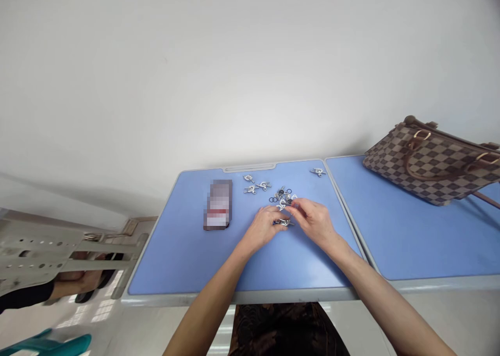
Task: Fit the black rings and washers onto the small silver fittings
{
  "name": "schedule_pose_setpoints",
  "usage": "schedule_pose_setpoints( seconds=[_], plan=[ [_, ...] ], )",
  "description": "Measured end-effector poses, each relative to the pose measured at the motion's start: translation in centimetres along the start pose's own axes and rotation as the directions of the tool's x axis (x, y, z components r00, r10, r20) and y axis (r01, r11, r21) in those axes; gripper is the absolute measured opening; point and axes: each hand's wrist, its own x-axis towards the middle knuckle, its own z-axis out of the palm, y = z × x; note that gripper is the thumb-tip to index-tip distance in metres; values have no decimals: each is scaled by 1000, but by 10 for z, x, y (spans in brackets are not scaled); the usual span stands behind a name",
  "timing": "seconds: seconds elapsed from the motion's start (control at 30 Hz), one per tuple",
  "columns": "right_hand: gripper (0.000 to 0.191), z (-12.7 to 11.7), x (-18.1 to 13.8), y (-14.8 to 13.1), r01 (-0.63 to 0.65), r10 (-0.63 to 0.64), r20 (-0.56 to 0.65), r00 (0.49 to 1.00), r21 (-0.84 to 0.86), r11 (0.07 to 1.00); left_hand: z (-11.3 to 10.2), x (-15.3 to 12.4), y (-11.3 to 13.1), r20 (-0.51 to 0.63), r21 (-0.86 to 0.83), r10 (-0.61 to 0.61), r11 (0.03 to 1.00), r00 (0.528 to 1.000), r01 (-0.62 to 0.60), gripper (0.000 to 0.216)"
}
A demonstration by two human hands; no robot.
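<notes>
Over the blue tabletop, my left hand is closed around a small silver metal part that shows between thumb and fingers. My right hand has thumb and fingertips pinched together just above and to the right of that part; whatever is in the pinch is too small to make out. Right beyond my fingertips lies a small pile of loose metal pieces with a pale curved piece. Dark rings lie at the pile's left side, and another dark ring is behind it.
Several silver metal assemblies lie farther back, and one more assembly is by the table's far right corner. A blurred-out phone-shaped object lies left. A checkered handbag stands on the adjoining table. Another person's foot shows at left.
</notes>
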Motion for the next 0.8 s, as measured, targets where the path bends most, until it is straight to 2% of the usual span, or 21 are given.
schedule_pose_setpoints(
  seconds=[0.17, 0.3, 0.4, 0.53, 0.63, 0.73, 0.8],
  plan=[
    [15, 2, -2, 2, -80, 80, 0, 997, 24, 996, 0, 0, -1, -6, -49, -3, 999, 1000, 3, 18],
    [15, -2, 0, 5, -277, 282, 13, 959, 226, 934, -5, 1, -4, 5, -239, -61, 969, 998, 60, 21],
    [17, -10, 4, 6, -411, 477, -25, 878, 471, 780, -12, 0, -5, 35, -489, -92, 867, 995, 97, 26],
    [19, -17, 11, 7, -399, 612, -57, 789, 710, 580, -17, -2, -3, 121, -732, -98, 663, 988, 156, 29],
    [21, -19, 14, 8, -393, 642, -19, 767, 776, 493, -17, -3, -2, 191, -795, -96, 569, 977, 211, 36],
    [23, -18, 14, 6, -411, 643, 13, 766, 779, 474, -15, -3, -3, 257, -829, -78, 493, 963, 262, 43],
    [23, -18, 13, 5, -422, 637, 31, 770, 774, 472, -15, -3, -5, 263, -857, -82, 438, 961, 272, 43]
  ],
)
